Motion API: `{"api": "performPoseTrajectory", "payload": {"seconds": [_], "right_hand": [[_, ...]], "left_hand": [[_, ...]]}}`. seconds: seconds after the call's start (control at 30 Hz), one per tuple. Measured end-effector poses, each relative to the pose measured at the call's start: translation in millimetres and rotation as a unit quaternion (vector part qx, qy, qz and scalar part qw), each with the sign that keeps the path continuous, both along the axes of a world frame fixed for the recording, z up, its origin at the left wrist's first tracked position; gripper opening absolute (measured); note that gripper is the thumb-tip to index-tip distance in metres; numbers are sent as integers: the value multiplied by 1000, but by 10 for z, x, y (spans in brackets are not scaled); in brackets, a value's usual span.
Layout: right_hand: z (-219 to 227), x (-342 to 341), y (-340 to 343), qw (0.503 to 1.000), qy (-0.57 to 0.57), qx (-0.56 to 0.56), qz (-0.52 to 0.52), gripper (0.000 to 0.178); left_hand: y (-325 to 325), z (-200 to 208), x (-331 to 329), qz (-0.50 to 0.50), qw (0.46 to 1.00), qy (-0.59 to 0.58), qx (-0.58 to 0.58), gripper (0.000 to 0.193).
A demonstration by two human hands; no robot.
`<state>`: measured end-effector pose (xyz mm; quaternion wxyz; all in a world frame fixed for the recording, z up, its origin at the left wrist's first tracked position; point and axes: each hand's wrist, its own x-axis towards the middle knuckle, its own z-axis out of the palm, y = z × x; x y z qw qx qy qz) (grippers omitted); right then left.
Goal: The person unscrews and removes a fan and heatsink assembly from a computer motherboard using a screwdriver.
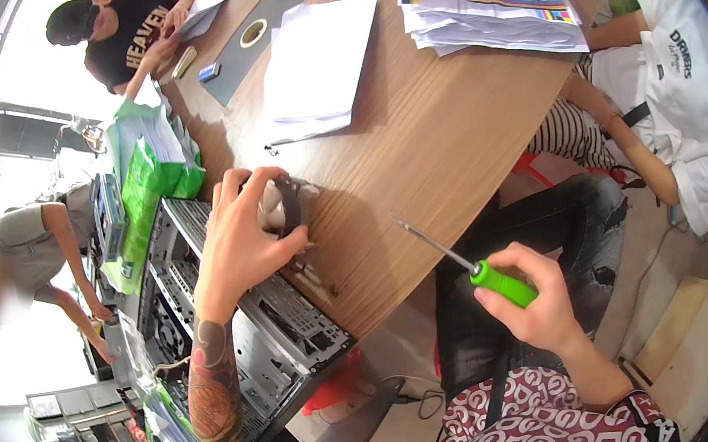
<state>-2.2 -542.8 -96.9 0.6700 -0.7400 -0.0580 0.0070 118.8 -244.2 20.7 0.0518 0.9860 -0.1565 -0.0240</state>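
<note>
My left hand (241, 236) grips a round fan-like part, probably a computer cooler fan (280, 204), with a dark rim and pale blades. It is just above the wooden table, and my fingers hide part of it. Below and left of that hand lies an open metal computer case (288, 328), its frame and inner parts showing. My right hand (534, 300) is closed around the green handle of a screwdriver (504, 283). The shaft points up and left, its tip in the air by the table edge, apart from the fan.
White paper sheets (321, 69) and a thick paper stack (486, 2) lie on the wooden table (415, 141). A tape roll (254, 33) and small blue box (210, 72) sit farther back. Green packages (149, 158) stand left. Other people are at the far side, left and right.
</note>
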Motion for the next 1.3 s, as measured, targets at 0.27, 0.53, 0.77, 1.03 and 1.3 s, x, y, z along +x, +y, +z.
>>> {"api": "performPoseTrajectory", "payload": {"seconds": [0.27,0.53,0.77,1.03,1.3], "right_hand": [[45,131,130,950,17,312,5,43],[206,467,450,975,39,217,-4,37],[184,439,575,977,92,189,-17,37],[249,478,595,974,115,188,-54,40],[256,329,610,974,122,191,22,28]], "left_hand": [[-214,206,-110,-67,878,216,-421,71],[-484,-41,-129,-106,880,284,-366,70],[-403,-67,-125,-112,891,276,-342,72],[-452,5,-114,-54,880,313,-353,74],[-484,22,-133,-120,881,288,-355,66]]}}
